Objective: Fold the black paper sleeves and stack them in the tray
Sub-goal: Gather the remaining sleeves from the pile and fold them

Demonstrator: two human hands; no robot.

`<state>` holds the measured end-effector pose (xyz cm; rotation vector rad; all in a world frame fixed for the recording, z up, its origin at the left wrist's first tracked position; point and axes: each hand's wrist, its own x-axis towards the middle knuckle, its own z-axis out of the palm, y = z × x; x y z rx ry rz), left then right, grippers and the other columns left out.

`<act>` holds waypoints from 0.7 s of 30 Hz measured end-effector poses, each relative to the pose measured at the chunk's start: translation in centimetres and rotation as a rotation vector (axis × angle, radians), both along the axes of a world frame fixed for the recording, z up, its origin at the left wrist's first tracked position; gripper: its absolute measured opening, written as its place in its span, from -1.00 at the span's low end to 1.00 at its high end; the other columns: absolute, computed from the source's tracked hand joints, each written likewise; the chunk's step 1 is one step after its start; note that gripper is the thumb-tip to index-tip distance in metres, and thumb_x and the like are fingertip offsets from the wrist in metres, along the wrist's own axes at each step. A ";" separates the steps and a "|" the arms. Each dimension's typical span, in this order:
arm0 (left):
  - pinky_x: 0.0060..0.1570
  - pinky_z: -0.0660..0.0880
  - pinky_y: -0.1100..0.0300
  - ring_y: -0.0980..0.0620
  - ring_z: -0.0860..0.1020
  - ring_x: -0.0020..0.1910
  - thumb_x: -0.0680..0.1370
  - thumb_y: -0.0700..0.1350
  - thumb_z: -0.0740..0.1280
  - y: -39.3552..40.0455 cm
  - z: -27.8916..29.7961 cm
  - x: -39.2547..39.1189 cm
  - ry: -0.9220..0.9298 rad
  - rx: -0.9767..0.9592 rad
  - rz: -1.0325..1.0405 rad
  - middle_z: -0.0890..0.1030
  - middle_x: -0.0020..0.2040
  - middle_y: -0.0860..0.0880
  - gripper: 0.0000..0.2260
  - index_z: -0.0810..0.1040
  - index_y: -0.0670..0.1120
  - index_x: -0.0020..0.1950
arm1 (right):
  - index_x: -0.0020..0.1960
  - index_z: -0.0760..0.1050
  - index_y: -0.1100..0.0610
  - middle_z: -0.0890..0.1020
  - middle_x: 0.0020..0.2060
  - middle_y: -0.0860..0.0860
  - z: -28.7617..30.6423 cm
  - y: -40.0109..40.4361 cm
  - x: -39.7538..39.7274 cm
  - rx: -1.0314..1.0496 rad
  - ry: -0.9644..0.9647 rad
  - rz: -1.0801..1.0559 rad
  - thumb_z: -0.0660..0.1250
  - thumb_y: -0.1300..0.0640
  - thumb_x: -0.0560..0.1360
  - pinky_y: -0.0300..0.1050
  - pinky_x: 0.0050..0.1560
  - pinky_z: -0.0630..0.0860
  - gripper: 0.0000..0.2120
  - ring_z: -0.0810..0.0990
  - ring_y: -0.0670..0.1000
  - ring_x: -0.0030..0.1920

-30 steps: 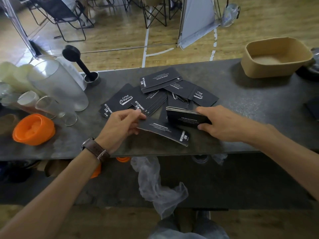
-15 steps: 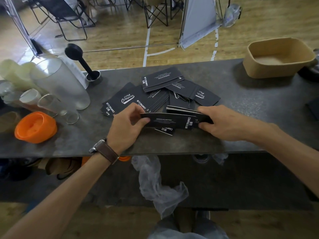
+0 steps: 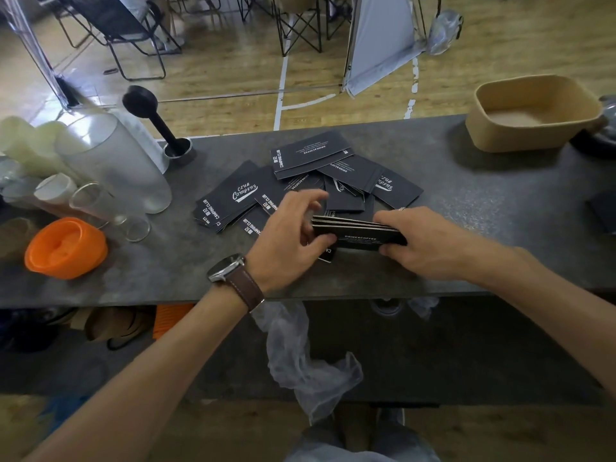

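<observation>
Several black paper sleeves [image 3: 310, 181] with white print lie scattered in a loose pile on the grey counter. My right hand [image 3: 430, 243] grips a small stack of folded sleeves [image 3: 358, 233] from its right end, near the counter's front edge. My left hand [image 3: 290, 241] is at the stack's left end, thumb against its front and fingers spread loosely above it. A brown paper tray [image 3: 533, 111] stands at the back right of the counter, with nothing visible inside it.
At the left stand a frosted jug [image 3: 113, 161], glasses [image 3: 100, 208], an orange lid [image 3: 66, 248] and a black tamper [image 3: 156, 125] in a metal cup. A dark object [image 3: 603, 211] lies at the right edge. Folding chairs stand on the wooden floor behind.
My left hand carried a single sleeve from the counter to the right and onto the stack that my right hand holds. Its fingers have since spread open above the stack's left end.
</observation>
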<state>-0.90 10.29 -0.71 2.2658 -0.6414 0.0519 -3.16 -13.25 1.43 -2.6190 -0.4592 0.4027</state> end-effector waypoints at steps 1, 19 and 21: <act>-0.13 0.41 0.40 0.17 0.49 -0.17 0.49 -0.11 0.44 -0.2 -0.1 0.1 0.003 0.080 -0.045 0.50 0.06 0.04 -0.67 0.48 -0.06 0.22 | -0.05 0.34 -0.13 0.51 -0.12 -0.13 -0.1 0.1 -0.1 -0.035 0.001 0.005 0.33 0.08 0.52 0.09 -0.01 0.53 -0.82 0.54 0.00 -0.07; -0.13 0.38 0.35 0.18 0.44 -0.20 0.58 0.04 0.31 1.9 -1.2 0.3 -0.011 0.174 -0.045 0.51 -0.10 0.12 -0.80 0.52 -0.04 0.11 | 0.10 0.30 -0.18 0.43 -0.06 -0.13 -0.4 -0.6 -0.8 -0.167 -0.071 0.017 0.23 -0.10 0.59 0.08 -0.02 0.52 -0.86 0.50 -0.03 -0.05; -0.10 0.45 0.11 0.10 0.44 -0.22 0.56 -0.06 0.35 3.9 -1.2 1.2 -0.116 0.226 0.109 0.52 -0.14 0.04 -0.90 0.57 -0.08 -0.04 | 0.10 0.29 -0.19 0.43 -0.05 -0.14 -0.3 -0.9 -0.9 -0.178 -0.059 0.014 0.23 -0.11 0.59 0.09 0.00 0.53 -0.86 0.50 -0.03 -0.04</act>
